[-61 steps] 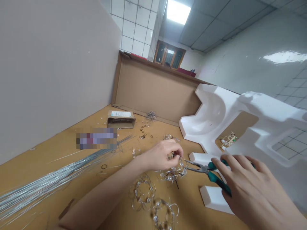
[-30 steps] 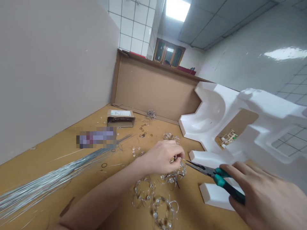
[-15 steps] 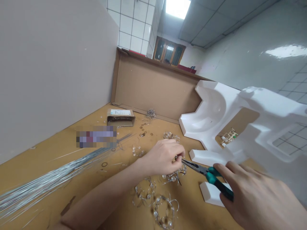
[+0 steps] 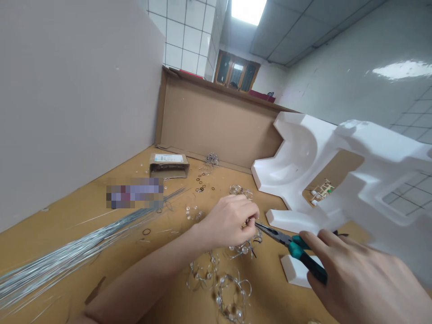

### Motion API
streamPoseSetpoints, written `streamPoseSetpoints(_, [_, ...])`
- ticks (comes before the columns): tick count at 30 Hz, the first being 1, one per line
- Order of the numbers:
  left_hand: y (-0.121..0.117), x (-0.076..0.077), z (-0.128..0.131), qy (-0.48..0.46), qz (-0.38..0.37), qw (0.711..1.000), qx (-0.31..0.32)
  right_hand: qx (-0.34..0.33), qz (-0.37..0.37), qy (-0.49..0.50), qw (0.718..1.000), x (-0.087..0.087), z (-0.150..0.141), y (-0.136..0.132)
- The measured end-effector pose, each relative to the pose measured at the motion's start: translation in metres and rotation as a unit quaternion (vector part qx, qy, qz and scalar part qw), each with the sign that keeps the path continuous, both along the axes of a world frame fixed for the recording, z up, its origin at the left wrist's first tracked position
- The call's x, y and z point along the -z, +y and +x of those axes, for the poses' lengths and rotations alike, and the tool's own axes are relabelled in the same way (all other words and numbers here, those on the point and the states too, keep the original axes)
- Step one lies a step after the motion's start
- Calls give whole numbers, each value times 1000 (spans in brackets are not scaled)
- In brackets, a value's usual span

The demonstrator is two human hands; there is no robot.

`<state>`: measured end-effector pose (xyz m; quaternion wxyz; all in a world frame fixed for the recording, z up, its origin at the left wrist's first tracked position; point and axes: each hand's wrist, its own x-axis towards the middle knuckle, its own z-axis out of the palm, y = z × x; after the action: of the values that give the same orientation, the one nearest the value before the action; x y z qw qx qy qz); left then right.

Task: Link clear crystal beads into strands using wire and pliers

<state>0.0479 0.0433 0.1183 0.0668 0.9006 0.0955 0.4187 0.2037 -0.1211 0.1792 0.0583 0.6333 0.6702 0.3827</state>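
Note:
My left hand (image 4: 228,221) is closed in a pinch on a wire ring strung with clear beads (image 4: 243,246), held just above the brown table. My right hand (image 4: 357,279) grips green-handled pliers (image 4: 293,249). The pliers' dark jaws point left and touch the wire at my left fingertips. Two more beaded wire rings (image 4: 201,271) lie on the table in front of my left forearm.
A bundle of straight silver wires (image 4: 77,252) lies at the left. Small rings and loose beads (image 4: 201,185) are scattered near a small cardboard box (image 4: 168,164). A large white foam packing piece (image 4: 337,171) and a foam block (image 4: 296,270) stand at the right; a cardboard wall (image 4: 209,121) closes the back.
The pliers drew back to the right a second ago, then came back in; their jaws now meet the wire at my left fingers. My left hand stayed in place.

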Motion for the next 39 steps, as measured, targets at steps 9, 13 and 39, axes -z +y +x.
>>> streamPoseSetpoints(9, [-4, 2, 3, -59, -6, 998, -24, 6, 8, -43, 999, 2, -2, -5])
streamPoseSetpoints(13, [-9, 4, 7, -113, -22, 993, -40, 7, 29, -85, 996, 3, -5, -8])
streamPoseSetpoints(39, [-16, 22, 18, -202, -8, 977, -68, 27, 37, -117, 992, 1, -6, -8])
